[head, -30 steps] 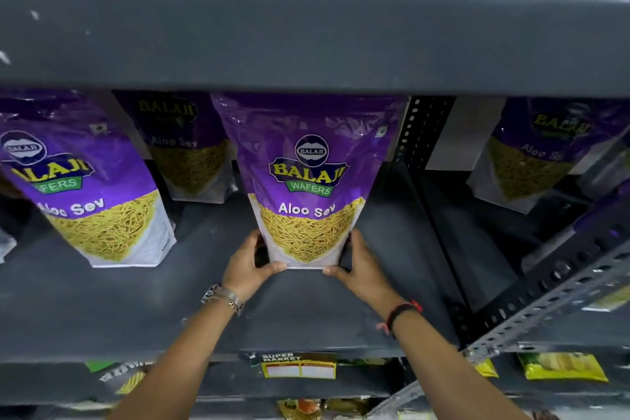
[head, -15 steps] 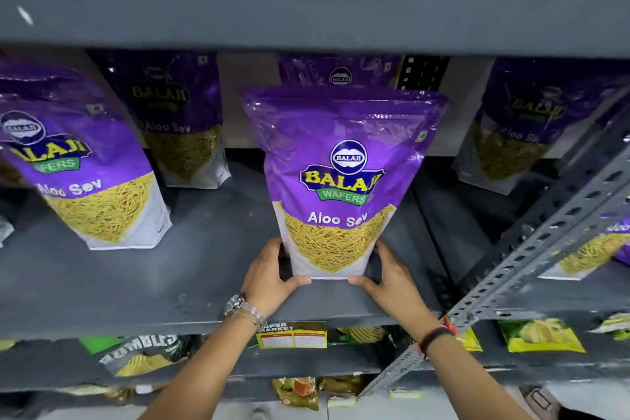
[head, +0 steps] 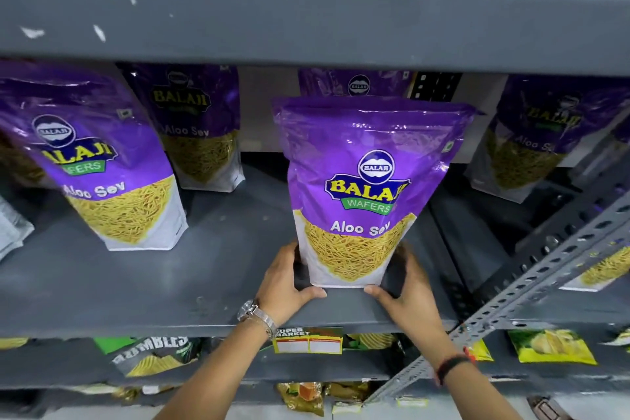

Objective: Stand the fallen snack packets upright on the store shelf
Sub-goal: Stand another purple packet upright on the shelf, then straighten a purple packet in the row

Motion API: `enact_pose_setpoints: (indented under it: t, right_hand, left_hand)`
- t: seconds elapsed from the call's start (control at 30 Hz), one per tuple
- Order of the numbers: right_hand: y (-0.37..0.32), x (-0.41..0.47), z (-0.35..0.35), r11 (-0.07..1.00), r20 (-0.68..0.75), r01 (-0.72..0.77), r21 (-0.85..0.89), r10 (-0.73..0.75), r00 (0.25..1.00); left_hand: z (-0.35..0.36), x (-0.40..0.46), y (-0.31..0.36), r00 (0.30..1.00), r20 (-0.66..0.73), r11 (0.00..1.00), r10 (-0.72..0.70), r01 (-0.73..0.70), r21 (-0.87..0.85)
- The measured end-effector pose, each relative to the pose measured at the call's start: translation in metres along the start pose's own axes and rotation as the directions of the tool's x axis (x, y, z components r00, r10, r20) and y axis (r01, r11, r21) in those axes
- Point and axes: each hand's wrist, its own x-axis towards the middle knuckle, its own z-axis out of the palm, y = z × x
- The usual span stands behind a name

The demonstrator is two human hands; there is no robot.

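A grey metal store shelf (head: 143,286) runs across the frame beneath another grey shelf board, with a slotted metal upright (head: 531,286) slanting across the lower right. At its front edge, a purple packet of Aloo Sev (head: 366,187) stands upright, its base on the shelf between a person's two hands. The left hand (head: 284,278), a metal watch (head: 257,315) at the wrist, cups the packet's lower left corner, thumb curled under the front edge and fingers hidden behind the bag. The right hand (head: 407,286), a dark band (head: 451,365) on its wrist, mirrors it at the lower right corner, thumb touching the base. Both hands are closed lightly around the packet's bottom. Directly behind the held bag, another purple packet (head: 354,83) shows only its top. To the left of the left hand, well apart, a matching packet (head: 102,174) stands tilted, with a further one (head: 197,126) upright behind it. To the right of the right hand, beyond the upright, another purple packet (head: 531,140) stands in shadow. Below the wrists, a yellow price label (head: 306,341) hangs on the shelf edge, above green and yellow snack bags (head: 552,346) on the lower shelf.
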Motion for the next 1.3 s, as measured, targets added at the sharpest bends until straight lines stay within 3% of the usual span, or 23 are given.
enact_pose_setpoints:
  t: [0.07,0.1,0.2,0.27,0.37,0.43,0.6,0.67,0.73,0.87,1.3]
  right_hand:
    - [-0.009,-0.021,0.002,0.994,-0.205,0.098,0.039,-0.088,0.975]
    - [-0.017,-0.033,0.005,0.981,-0.212,0.194,0.004,-0.189,0.959]
    - [-0.045,-0.045,0.039,0.911,0.069,0.412,-0.033,-0.409,0.91]
    - [-0.069,-0.036,0.073,0.922,0.259,0.385,0.047,-0.383,0.886]
    - [-0.109,-0.012,0.138,0.963,0.382,0.25,0.106,-0.271,0.883]
    - [-0.129,0.002,0.175,0.978,0.39,0.171,0.119,-0.204,0.898]
    - [-0.175,0.028,0.251,0.986,0.384,0.138,0.089,-0.162,0.909]
    - [-0.184,0.036,0.263,0.983,0.342,0.132,0.129,-0.169,0.924]
    - [-0.188,0.039,0.269,0.981,0.276,0.144,0.133,-0.176,0.945]
    - [-0.186,0.034,0.265,0.987,0.237,0.132,0.097,-0.151,0.96]
    - [-0.155,-0.024,0.217,0.994,0.187,0.084,0.066,-0.095,0.978]
  left_hand:
    - [-0.008,-0.007,-0.001,0.998,-0.041,0.997,0.037,-0.04,-0.07]
    - [-0.015,-0.012,-0.004,0.993,-0.1,0.995,0.063,-0.07,-0.074]
    - [-0.051,-0.026,-0.022,0.922,-0.368,0.992,0.117,-0.126,-0.001]
    - [-0.083,-0.03,-0.042,0.845,-0.531,0.998,0.059,-0.059,0.016]
    - [-0.145,-0.037,-0.087,0.732,-0.677,0.997,-0.078,0.076,-0.033]
    - [-0.178,-0.038,-0.117,0.748,-0.646,0.986,-0.149,0.159,-0.043]
    - [-0.24,-0.013,-0.177,0.92,-0.295,0.966,-0.258,0.241,-0.095]
    - [-0.251,0.004,-0.182,0.959,-0.166,0.971,-0.229,0.213,-0.11]
    - [-0.253,0.016,-0.182,0.982,-0.081,0.985,-0.17,0.17,-0.007]
    - [-0.241,0.02,-0.177,0.974,-0.17,0.977,-0.151,0.173,0.124]
    - [-0.217,-0.017,-0.167,0.997,-0.061,0.986,0.048,-0.038,0.162]
